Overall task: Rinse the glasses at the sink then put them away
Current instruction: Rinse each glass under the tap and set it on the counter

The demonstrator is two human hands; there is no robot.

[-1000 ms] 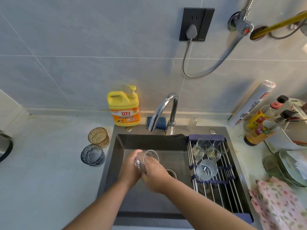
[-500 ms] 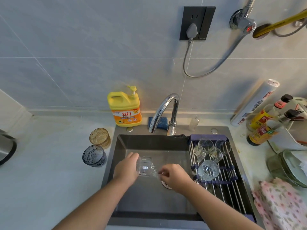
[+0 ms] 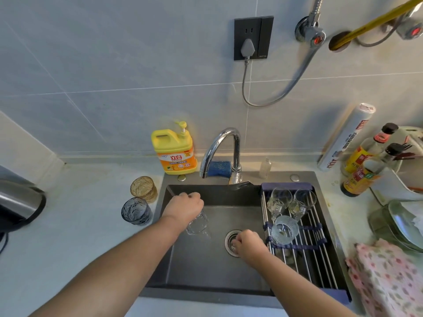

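- The left grip (image 3: 185, 208) is closed round a clear glass (image 3: 198, 223). The fingers curl over its upper part, and the glass hangs under the hand, above the left half of the sink (image 3: 206, 266).
- The right grip (image 3: 248, 244) is low in the basin, at the drain (image 3: 229, 239). Its fingers are curled, but I cannot tell if they pinch something there or only touch the strainer.
- The faucet (image 3: 219, 147) stands at the back edge of the sink. I see no stream of water from it.
- A rack (image 3: 320, 259) lies across the right side of the sink. Three clear glasses rest on it: two small glasses (image 3: 278, 201) at its back end and a ribbed glass (image 3: 283, 229) just in front of them.
- An amber glass (image 3: 143, 188) and a blue glass (image 3: 136, 210) stand on the surface (image 3: 68, 225), just beside the left edge of the sink, the amber one behind.
- I judge that the rinsing of the held glass is in hand, or nearly finished.
- The next move probably calls for carrying this glass across the basin to a free place on the front part of the rack. The hold must be firm, because wet glass slips easily, and the glass must not knock the ribbed glass.
- After that, the two coloured glasses seem to wait for their rinse.
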